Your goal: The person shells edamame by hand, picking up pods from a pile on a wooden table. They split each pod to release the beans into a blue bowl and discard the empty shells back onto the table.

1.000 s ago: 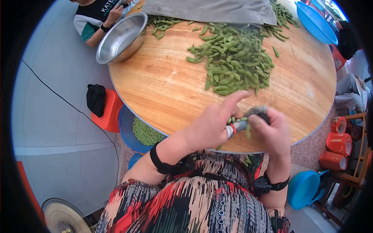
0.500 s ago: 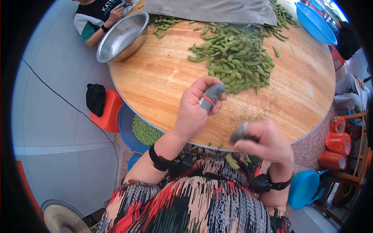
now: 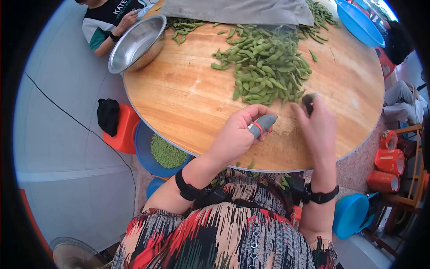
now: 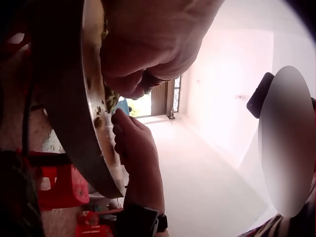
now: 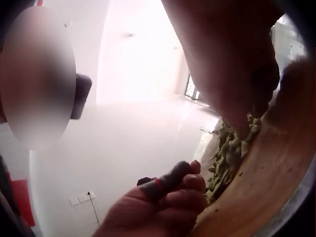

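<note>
A heap of green soybean pods (image 3: 268,62) lies on the round wooden table (image 3: 179,103). At its near edge my right hand (image 3: 317,125) reaches toward the pods, with fingers apart and a dark cover on one finger. The right wrist view shows those fingertips right at the pods (image 5: 229,155). Over the table's near part is my left hand (image 3: 242,130), its fingers curled in and a grey cover (image 3: 263,125) with a red band on its thumb. The right wrist view shows the same curled left hand (image 5: 168,202). Its palm is hidden, and I cannot tell if it holds anything.
A steel colander (image 3: 139,45) stands at the table's left edge. Below that side, a blue basin (image 3: 145,157) holds shelled beans (image 3: 168,151). Grey cloth (image 3: 237,11) covers pods at the back, near a blue basket (image 3: 360,24). Another person (image 3: 105,22) sits at far left.
The left hand moved left and up from the right hand, then slightly right and down. A pod dropped from the right hand toward the lap; that hand has since moved up to the heap.
</note>
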The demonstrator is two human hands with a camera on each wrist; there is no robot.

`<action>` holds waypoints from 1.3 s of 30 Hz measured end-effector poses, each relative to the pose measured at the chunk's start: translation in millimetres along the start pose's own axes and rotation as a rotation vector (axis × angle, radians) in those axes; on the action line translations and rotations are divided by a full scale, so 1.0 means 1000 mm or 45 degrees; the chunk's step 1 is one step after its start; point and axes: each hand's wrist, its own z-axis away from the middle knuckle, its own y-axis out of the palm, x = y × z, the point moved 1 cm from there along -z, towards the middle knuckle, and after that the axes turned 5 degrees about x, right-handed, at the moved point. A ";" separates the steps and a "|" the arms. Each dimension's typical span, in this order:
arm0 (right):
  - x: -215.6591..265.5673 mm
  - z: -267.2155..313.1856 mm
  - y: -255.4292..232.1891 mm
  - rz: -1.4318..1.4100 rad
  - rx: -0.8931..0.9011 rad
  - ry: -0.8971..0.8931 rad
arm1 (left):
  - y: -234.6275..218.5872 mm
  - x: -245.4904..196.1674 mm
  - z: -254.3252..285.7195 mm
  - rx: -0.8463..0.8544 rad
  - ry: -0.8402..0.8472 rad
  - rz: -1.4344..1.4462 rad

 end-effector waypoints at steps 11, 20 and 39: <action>0.002 0.035 -0.002 -2.186 0.817 0.543 | 0.004 0.005 0.001 0.212 -0.037 0.281; 0.022 0.052 -0.010 -1.791 0.813 0.382 | -0.001 0.007 0.002 0.087 0.136 0.268; 0.025 0.053 -0.011 -2.271 1.017 0.499 | -0.003 -0.001 0.001 0.541 0.103 0.191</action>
